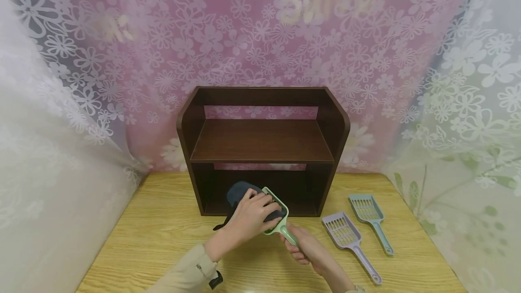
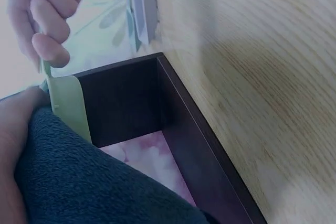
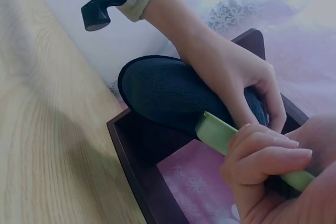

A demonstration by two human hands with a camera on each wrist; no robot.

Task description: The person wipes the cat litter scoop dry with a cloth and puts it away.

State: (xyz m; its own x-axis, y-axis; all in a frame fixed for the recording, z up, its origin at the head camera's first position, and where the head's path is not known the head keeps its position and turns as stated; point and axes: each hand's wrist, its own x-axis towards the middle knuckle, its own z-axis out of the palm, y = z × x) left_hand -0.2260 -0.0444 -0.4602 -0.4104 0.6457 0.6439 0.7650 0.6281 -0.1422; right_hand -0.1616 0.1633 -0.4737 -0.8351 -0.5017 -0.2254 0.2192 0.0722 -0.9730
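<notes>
My left hand (image 1: pixel 254 211) grips a dark blue fuzzy pad (image 1: pixel 240 191), oval with a black edge, and holds it against the basket of a light green litter scoop (image 1: pixel 284 205). Its fingers curl over the pad inside the scoop. With my right hand (image 1: pixel 303 248) I hold the scoop's handle, the basket tilted up toward the left. In the right wrist view the pad (image 3: pixel 163 90) lies under the left hand, beside the scoop's edge (image 3: pixel 215 132). The left wrist view shows the pad's plush surface (image 2: pixel 89 177) close up; much of the scoop's inside is hidden.
Behind the hands stands a dark brown two-tier shelf (image 1: pixel 262 141) on a wooden table (image 1: pixel 158 238). A purple litter scoop (image 1: pixel 346 236) and a blue-green litter scoop (image 1: pixel 370 214) lie to the right. Floral curtains (image 1: pixel 260 35) surround the table.
</notes>
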